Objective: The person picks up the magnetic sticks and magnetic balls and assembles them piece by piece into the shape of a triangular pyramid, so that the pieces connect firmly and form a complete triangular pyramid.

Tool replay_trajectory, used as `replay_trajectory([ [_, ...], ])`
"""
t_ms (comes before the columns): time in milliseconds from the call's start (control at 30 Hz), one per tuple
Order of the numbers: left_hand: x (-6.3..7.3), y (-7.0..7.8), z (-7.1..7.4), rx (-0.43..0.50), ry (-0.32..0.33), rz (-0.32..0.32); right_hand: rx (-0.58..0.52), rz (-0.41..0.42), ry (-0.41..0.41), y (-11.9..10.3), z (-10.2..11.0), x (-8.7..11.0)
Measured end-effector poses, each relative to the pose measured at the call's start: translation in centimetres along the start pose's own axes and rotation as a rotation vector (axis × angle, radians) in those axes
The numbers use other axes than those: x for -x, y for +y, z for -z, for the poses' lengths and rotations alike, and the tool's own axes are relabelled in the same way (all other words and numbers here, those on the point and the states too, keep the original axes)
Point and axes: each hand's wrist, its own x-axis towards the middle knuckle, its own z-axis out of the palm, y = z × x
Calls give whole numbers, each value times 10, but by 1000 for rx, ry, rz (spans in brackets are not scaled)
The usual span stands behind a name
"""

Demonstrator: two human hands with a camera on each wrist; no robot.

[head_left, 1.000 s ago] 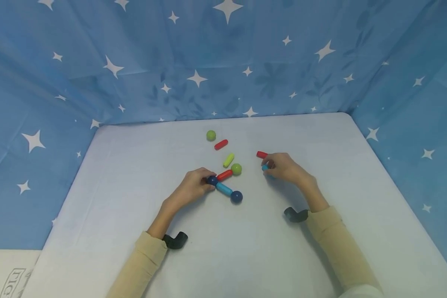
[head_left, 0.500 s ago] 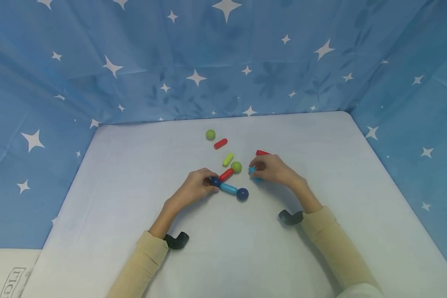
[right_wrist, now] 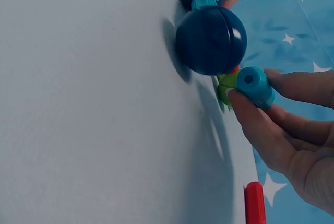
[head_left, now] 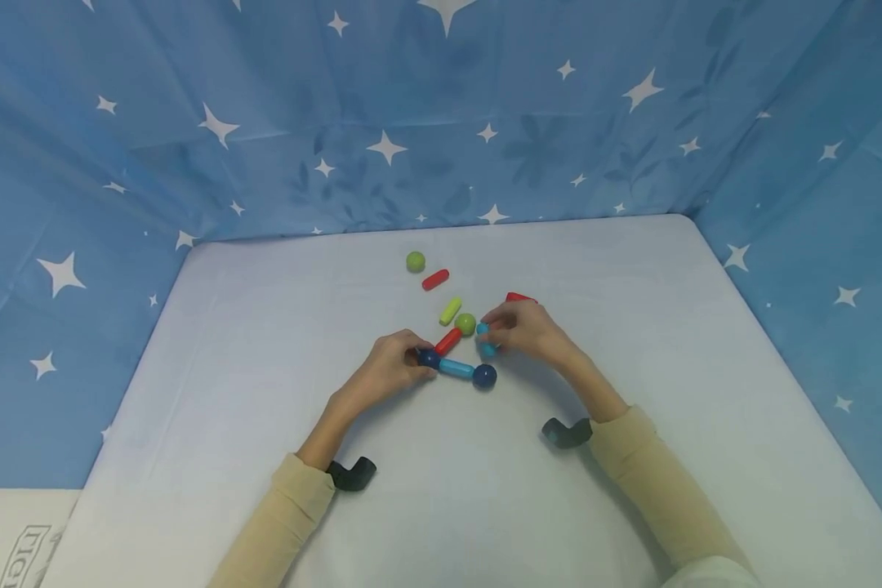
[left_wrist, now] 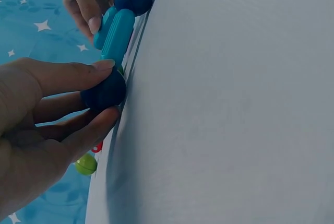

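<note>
My left hand point(head_left: 386, 371) grips a dark blue ball point(left_wrist: 104, 91) between thumb and fingers. From that ball a light blue rod point(head_left: 456, 368) runs to a second dark blue ball point(head_left: 484, 376). A red rod point(head_left: 448, 341) also joins the held ball and reaches a green ball point(head_left: 465, 324). Thumb and fingers of my right hand point(head_left: 531, 333) pinch another light blue rod point(right_wrist: 254, 85), its holed end showing in the right wrist view. This rod is beside the green ball and above the second dark blue ball, apart from the latter.
Farther back lie a yellow-green rod point(head_left: 451, 311), a loose red rod point(head_left: 435, 280) and another green ball point(head_left: 415, 261). One more red rod point(head_left: 520, 298) lies partly behind my right hand. A blue star-patterned curtain point(head_left: 441, 114) surrounds the white table point(head_left: 265, 310).
My right hand has moved left with its light blue rod, toward the joined pieces. My left hand has shifted slightly right, swinging the far dark blue ball right and a little away.
</note>
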Motion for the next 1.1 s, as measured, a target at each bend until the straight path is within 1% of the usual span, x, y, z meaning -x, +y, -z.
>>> replay_trajectory([
  [233,2,-1,-1,0,33,18,-32,-3,-59,-1,-12,-2],
  [300,2,-2,-2,4,39,14,-34,-6,-65,-1,-14,-2],
  [433,2,-1,-3,31,31,-1,-23,-27,-80,-2,-15,-2],
  [533,2,0,-3,46,24,0,-8,-43,-90,-3,-16,-2],
  [633,2,0,-3,41,32,10,-9,-34,-87,-5,-17,-3],
  [733,3,1,-1,34,40,11,-11,-22,-63,-8,-18,-4],
  [800,4,1,0,34,28,18,-8,-26,-56,-9,-20,-4],
  [933,4,5,0,58,1,9,5,-44,9,-9,-20,-2],
  [1100,2,7,-4,66,-10,11,-10,-39,42,-4,-18,-2],
])
